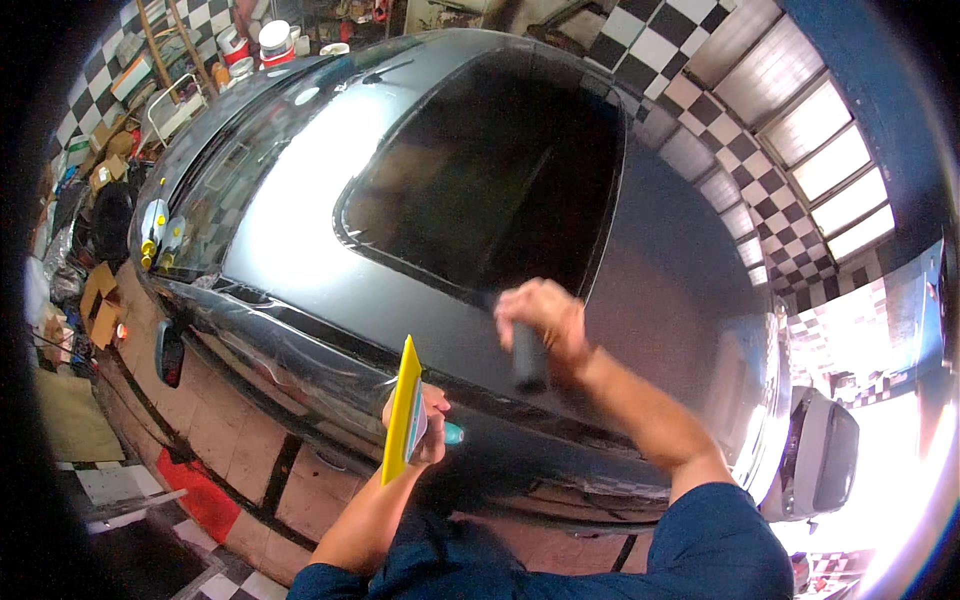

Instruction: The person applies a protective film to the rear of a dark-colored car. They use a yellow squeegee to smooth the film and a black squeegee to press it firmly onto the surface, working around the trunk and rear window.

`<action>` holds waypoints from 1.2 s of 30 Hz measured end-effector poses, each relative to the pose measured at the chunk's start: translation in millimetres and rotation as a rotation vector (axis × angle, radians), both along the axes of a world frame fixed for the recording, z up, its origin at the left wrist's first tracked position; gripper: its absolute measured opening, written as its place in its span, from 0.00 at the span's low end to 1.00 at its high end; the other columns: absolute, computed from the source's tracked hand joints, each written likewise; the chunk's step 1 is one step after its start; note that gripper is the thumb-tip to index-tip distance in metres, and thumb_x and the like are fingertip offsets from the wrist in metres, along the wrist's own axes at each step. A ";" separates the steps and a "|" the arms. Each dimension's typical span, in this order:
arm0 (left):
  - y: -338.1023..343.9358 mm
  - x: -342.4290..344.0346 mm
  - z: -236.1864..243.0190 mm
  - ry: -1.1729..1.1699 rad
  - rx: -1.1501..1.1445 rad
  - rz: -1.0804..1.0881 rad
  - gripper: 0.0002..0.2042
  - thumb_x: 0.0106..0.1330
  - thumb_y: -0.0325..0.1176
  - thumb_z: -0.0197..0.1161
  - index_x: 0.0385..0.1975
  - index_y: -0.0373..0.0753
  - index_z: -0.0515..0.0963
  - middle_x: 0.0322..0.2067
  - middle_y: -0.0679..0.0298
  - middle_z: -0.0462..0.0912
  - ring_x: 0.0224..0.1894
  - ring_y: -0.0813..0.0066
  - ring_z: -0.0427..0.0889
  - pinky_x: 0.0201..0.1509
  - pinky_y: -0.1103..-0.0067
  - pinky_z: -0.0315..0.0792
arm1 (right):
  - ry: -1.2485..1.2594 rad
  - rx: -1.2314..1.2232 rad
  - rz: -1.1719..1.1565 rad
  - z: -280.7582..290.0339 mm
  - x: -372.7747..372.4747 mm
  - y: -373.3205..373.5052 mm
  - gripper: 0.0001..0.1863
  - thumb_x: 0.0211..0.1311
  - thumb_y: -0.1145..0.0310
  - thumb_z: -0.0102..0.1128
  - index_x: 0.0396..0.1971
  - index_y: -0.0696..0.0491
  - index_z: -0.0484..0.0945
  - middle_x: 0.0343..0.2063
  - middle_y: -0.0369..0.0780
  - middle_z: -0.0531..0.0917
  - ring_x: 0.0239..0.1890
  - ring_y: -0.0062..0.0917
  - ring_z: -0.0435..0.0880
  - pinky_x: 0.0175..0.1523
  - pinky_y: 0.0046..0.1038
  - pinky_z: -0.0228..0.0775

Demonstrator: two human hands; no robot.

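Observation:
In my left hand (432, 425) is a squeegee with a long yellow blade (404, 415) and a teal handle end (454, 433); it is held upright, beside the roof edge of a dark grey car (400, 290). My right hand (548, 318) is over the roof, near the corner of the dark glass roof panel (490, 170). Its fingers curl round a black, blocky thing (528, 362), smeared by motion, whose kind I cannot make out. Whether that thing touches the roof I cannot tell.
A bottle with yellow parts (153, 235) rests by the windshield at far left. The car's side mirror (170, 353) juts out below. Boxes, including an open cardboard box (100, 305), and buckets (275, 42) line the left and back. An open tailgate-like grey part (820, 450) stands right.

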State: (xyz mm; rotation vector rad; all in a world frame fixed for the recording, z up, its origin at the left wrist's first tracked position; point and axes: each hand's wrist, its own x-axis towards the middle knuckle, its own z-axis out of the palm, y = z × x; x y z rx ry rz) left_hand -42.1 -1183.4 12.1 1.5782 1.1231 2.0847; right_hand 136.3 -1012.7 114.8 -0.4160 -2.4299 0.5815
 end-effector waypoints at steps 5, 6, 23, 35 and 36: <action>-2.6 -2.8 -0.8 0.001 0.000 0.039 0.10 0.63 0.38 0.57 0.25 0.38 0.70 0.20 0.60 0.74 0.22 0.67 0.75 0.27 0.75 0.70 | 0.008 -0.088 0.094 18.8 -11.6 -32.9 0.07 0.50 0.73 0.65 0.31 0.52 0.78 0.28 0.37 0.82 0.35 0.24 0.82 0.41 0.24 0.73; -5.3 -4.1 -2.0 -0.015 0.017 0.076 0.10 0.63 0.38 0.57 0.25 0.38 0.70 0.20 0.60 0.74 0.21 0.68 0.75 0.27 0.75 0.70 | -0.030 -0.170 0.183 27.2 -12.6 -11.9 0.05 0.52 0.71 0.64 0.29 0.51 0.78 0.29 0.36 0.82 0.36 0.23 0.82 0.42 0.23 0.73; 1.8 -0.3 -3.8 -0.010 0.102 0.107 0.09 0.62 0.31 0.54 0.20 0.39 0.70 0.18 0.63 0.76 0.20 0.68 0.77 0.26 0.75 0.71 | 0.119 0.330 -0.037 -13.6 -51.8 69.1 0.10 0.58 0.64 0.48 0.24 0.49 0.77 0.23 0.34 0.80 0.32 0.27 0.81 0.40 0.29 0.71; -12.1 8.5 -11.7 -0.161 -0.101 0.078 0.07 0.61 0.27 0.57 0.20 0.39 0.71 0.20 0.63 0.76 0.21 0.71 0.76 0.24 0.78 0.70 | 0.080 -0.091 -0.235 43.7 -25.3 201.0 0.11 0.49 0.75 0.63 0.35 0.51 0.76 0.30 0.38 0.81 0.36 0.30 0.81 0.43 0.29 0.73; -12.2 9.5 -10.3 -0.205 -0.135 0.085 0.07 0.61 0.27 0.59 0.20 0.39 0.73 0.21 0.62 0.76 0.22 0.72 0.76 0.24 0.79 0.71 | -0.039 0.125 -0.487 44.6 -13.5 246.2 0.14 0.47 0.77 0.63 0.36 0.49 0.76 0.31 0.39 0.82 0.37 0.32 0.81 0.44 0.29 0.73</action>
